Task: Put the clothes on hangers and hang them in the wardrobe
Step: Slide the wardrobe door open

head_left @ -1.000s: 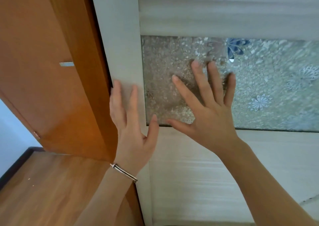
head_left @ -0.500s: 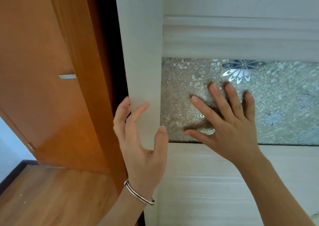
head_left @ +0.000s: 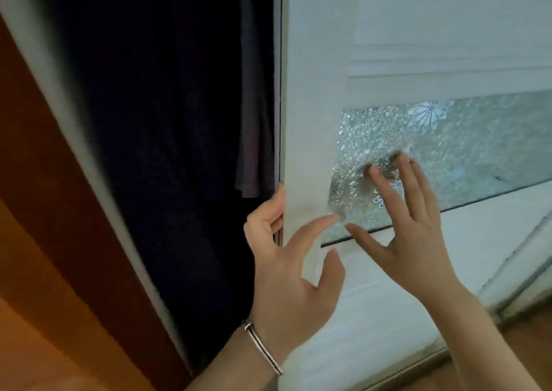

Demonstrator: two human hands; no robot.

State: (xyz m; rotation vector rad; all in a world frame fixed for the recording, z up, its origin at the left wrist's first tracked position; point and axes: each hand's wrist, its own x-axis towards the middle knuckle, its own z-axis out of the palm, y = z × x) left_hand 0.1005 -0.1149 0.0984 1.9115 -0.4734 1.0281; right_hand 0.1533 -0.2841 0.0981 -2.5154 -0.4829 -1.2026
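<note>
Left hand: the left hand [head_left: 289,274] holds the left edge of the door [head_left: 313,91]. Some fingers [head_left: 276,208] curl round the edge to the back. The thumb and one finger lie on the front.
Right hand: the right hand [head_left: 415,241] is flat and wide open, just right of the left hand. Its fingers are spread and press on the glass [head_left: 478,139]. It holds nothing.
Door: white, with bumpy glass that has flowers on it.
Wardrobe: the wardrobe [head_left: 89,157] is open to the left of the held edge. It is dark inside.
Clothes: clothes [head_left: 254,106] hang inside, just up and left of the left hand. One piece is grey and the others are very dark. I cannot see what they hang on.
Bracelet: a thin bracelet [head_left: 263,345] sits on the left wrist.
Wood: brown wood [head_left: 44,211] is far left of both hands.
</note>
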